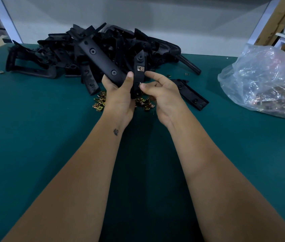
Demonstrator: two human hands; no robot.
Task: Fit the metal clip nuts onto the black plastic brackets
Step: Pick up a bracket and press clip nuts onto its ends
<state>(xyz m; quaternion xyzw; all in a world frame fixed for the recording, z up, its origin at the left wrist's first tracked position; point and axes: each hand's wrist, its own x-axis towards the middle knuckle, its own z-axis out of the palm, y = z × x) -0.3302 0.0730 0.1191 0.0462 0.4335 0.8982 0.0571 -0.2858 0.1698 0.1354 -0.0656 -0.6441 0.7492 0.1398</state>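
Note:
My left hand grips two black plastic brackets above the table. One long bracket slants up to the left. The other bracket stands nearly upright and carries a metal clip nut near its top. My right hand is beside this upright bracket, its thumb pressing a second small metal clip against the bracket's lower part while the forefinger points at its edge. Loose brass-coloured clip nuts lie on the table under my hands.
A heap of black brackets fills the back of the green table. One separate bracket lies right of my hands. A clear plastic bag of clip nuts sits at the right edge.

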